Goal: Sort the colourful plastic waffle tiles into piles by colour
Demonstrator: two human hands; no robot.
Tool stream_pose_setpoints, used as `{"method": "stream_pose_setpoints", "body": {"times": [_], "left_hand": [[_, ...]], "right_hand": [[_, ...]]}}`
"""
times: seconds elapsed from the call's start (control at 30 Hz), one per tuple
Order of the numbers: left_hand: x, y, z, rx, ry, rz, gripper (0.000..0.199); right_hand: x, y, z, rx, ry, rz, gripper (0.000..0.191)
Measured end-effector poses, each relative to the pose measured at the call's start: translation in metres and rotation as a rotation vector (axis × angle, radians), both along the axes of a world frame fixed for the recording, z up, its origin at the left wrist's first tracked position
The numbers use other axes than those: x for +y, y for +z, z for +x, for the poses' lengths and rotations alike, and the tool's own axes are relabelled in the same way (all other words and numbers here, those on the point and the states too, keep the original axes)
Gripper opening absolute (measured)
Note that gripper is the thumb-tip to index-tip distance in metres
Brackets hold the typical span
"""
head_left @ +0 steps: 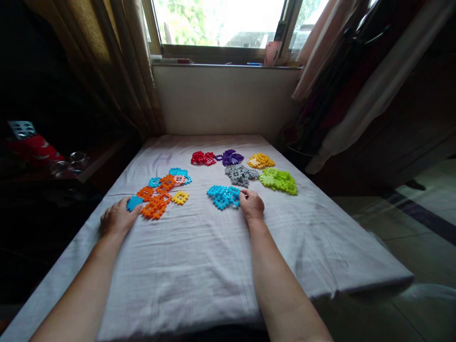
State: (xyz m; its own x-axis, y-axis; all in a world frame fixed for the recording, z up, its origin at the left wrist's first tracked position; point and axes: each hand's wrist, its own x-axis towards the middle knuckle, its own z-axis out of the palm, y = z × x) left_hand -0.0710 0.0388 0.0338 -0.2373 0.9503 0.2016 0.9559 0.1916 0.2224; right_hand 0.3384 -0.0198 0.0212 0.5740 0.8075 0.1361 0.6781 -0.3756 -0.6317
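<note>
My left hand (117, 217) is closed on a blue piece (134, 203) at the left edge of the orange pieces (156, 205). My right hand (252, 205) has its fingers pinched at the right side of a pile of blue pieces (223, 195), on one of them. Beyond the orange pieces lie more blue pieces (178, 172) and a pink piece (179, 180); a yellow piece (180, 197) sits to their right. Farther back are piles of red (203, 158), purple (232, 157), grey (239, 175), yellow-orange (261, 160) and green pieces (280, 180).
A pale cloth (178, 275) covers the table. Behind it stand a low wall (224, 99) and a window. A curtain (121, 61) hangs at the left, above a dark side surface with glasses (77, 161). Clothes (370, 99) hang at the right.
</note>
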Motion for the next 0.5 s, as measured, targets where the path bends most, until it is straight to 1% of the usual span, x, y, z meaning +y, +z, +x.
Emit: {"method": "stream_pose_setpoints", "body": {"times": [0.07, 0.13, 0.17, 0.23, 0.3, 0.37, 0.43, 0.5], "left_hand": [[-0.001, 0.001, 0.005, -0.047, 0.005, 0.092, 0.061], [-0.001, 0.003, 0.021, -0.086, -0.051, 0.184, 0.061], [0.000, 0.003, 0.034, -0.091, -0.113, 0.220, 0.060], [0.000, 0.002, 0.066, -0.096, -0.307, 0.242, 0.056], [0.000, -0.004, 0.103, -0.105, -0.492, 0.244, 0.051], [-0.002, -0.011, 0.139, -0.119, -0.628, 0.230, 0.048], [-0.003, -0.019, 0.167, -0.127, -0.673, 0.204, 0.049], [-0.003, -0.023, 0.186, -0.130, -0.705, 0.172, 0.053]], "right_hand": [[0.000, 0.000, 0.000, -0.007, 0.002, 0.005, 0.029], [0.000, -0.001, -0.001, -0.012, -0.004, 0.013, 0.029], [0.000, -0.001, -0.001, -0.013, -0.007, 0.015, 0.029], [0.001, -0.002, -0.001, -0.011, -0.014, 0.016, 0.029], [0.001, -0.002, -0.001, -0.006, -0.010, 0.019, 0.029], [0.002, -0.003, 0.000, -0.001, -0.003, 0.018, 0.029], [0.002, -0.003, 0.000, 0.002, 0.001, 0.018, 0.029], [0.002, -0.002, 0.000, 0.002, 0.004, 0.016, 0.029]]}}
